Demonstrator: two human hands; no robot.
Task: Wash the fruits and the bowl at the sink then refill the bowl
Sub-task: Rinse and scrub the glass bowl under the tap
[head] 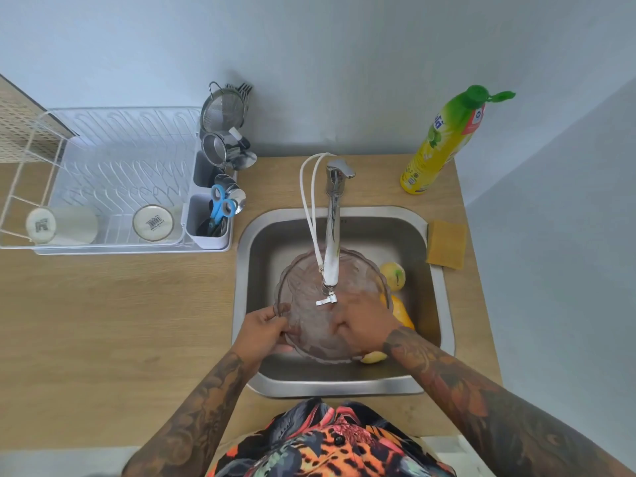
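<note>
Clear glass bowl [311,325] held tilted in the sink [344,385] under the faucet [332,235] for rinsing, left hand [265,330] pinching its rim, right hand [366,325] rubbing inside, grip unclear, 3 fruits [393,275] set aside beside it.

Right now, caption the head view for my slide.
Left hand grips the glass bowl under the tap; right hand rubs inside, fruit in sink.

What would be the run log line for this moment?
stage: washing bowl | left hand: holds rim | right hand: inside bowl | fruits: in sink
</note>
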